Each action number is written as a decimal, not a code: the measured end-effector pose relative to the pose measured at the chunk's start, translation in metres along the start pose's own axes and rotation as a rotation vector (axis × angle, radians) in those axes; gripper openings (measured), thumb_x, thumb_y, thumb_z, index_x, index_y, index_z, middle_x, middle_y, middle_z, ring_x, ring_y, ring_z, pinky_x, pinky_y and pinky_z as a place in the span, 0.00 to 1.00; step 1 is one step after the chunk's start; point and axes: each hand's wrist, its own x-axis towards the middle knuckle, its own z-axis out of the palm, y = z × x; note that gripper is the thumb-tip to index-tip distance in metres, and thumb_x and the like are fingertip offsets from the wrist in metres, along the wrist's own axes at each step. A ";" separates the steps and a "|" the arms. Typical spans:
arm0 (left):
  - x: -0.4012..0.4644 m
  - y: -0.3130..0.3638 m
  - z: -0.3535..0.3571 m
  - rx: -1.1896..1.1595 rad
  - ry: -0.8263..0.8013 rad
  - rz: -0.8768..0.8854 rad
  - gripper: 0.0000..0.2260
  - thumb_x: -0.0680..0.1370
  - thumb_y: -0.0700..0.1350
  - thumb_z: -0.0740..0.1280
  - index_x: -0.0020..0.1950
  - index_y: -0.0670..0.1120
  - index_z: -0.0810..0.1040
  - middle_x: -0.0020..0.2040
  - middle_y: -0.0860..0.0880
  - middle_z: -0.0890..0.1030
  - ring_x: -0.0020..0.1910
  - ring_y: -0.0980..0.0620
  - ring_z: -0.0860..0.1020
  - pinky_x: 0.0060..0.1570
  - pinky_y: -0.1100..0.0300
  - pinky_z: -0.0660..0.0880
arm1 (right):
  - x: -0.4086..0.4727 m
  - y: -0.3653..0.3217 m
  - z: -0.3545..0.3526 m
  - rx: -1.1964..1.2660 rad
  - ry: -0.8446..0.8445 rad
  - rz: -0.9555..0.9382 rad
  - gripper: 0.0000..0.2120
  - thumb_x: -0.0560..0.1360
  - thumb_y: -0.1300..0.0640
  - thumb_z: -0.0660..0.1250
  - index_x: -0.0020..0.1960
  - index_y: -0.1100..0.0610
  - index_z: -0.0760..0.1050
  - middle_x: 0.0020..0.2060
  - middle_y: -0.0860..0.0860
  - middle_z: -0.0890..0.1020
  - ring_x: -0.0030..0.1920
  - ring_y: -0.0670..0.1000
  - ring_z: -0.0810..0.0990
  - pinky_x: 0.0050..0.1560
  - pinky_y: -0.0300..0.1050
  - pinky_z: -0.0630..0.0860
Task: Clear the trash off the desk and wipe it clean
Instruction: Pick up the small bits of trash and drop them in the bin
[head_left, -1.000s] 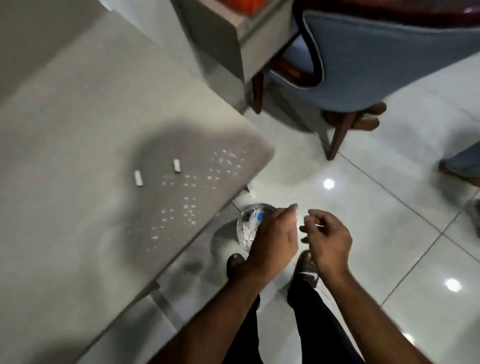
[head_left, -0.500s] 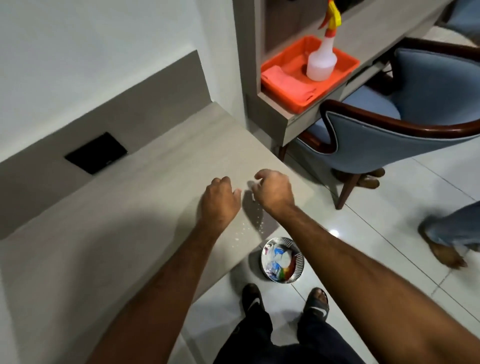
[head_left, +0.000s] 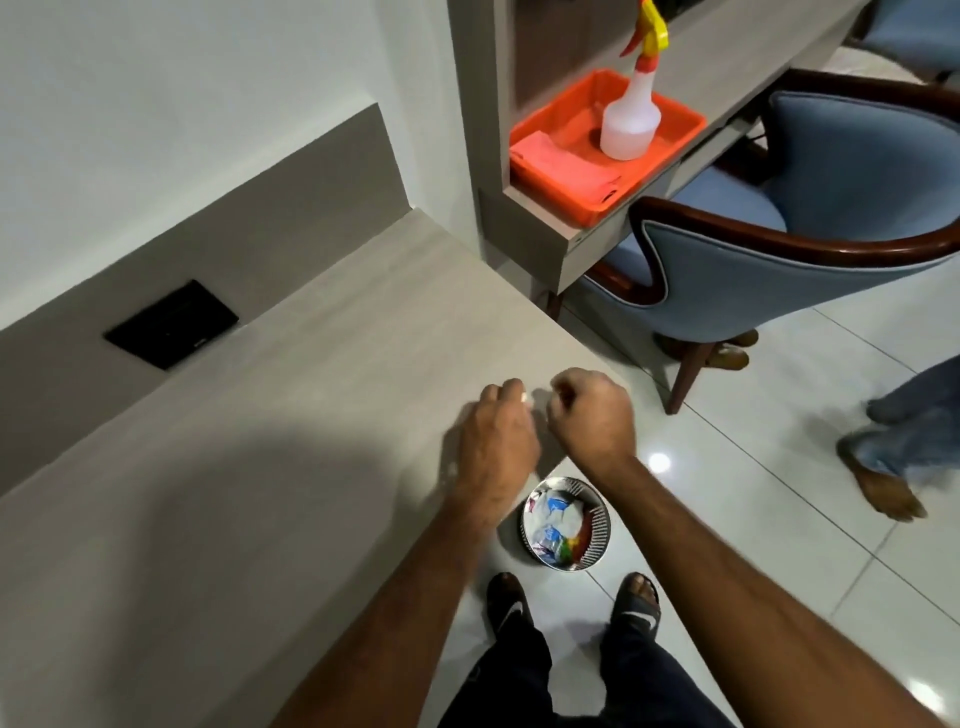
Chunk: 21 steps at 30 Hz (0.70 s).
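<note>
My left hand hovers palm down over the right corner of the grey desk, and a small white scrap shows at its fingertips. Just to its right, my right hand is curled into a loose fist on the desk edge; anything inside it is hidden. The two hands cover the patch of desk where the crumbs lay. On the floor below the desk corner stands a round metal trash bin holding crumpled paper and coloured wrappers.
An orange tray on the side shelf holds a spray bottle and a pink cloth. A blue armchair stands to the right. Another person's bare foot is on the tiles. A black socket plate sits in the back panel.
Both hands rose from above the bin to the desk corner, over the white pieces and crumbs. The view tilted up from the floor to the shelf and tray.
</note>
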 end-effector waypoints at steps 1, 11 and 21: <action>-0.007 0.015 0.007 -0.029 0.002 0.040 0.08 0.79 0.46 0.62 0.57 0.47 0.74 0.49 0.46 0.81 0.44 0.45 0.81 0.38 0.53 0.78 | -0.007 0.015 -0.006 0.044 0.073 0.016 0.06 0.74 0.59 0.70 0.48 0.58 0.84 0.44 0.55 0.86 0.43 0.53 0.81 0.47 0.44 0.78; -0.069 0.000 0.220 -0.194 -0.314 -0.378 0.06 0.75 0.40 0.65 0.49 0.44 0.79 0.48 0.41 0.85 0.48 0.40 0.81 0.45 0.52 0.76 | -0.054 0.230 0.091 0.113 -0.010 0.401 0.05 0.72 0.61 0.70 0.46 0.55 0.83 0.42 0.53 0.86 0.41 0.57 0.84 0.47 0.47 0.80; -0.098 -0.087 0.417 -0.056 -0.582 -0.551 0.06 0.73 0.42 0.65 0.49 0.47 0.79 0.49 0.43 0.85 0.49 0.41 0.82 0.46 0.53 0.78 | -0.065 0.364 0.256 0.086 -0.393 0.568 0.07 0.73 0.57 0.68 0.50 0.54 0.82 0.45 0.56 0.87 0.46 0.60 0.85 0.49 0.53 0.83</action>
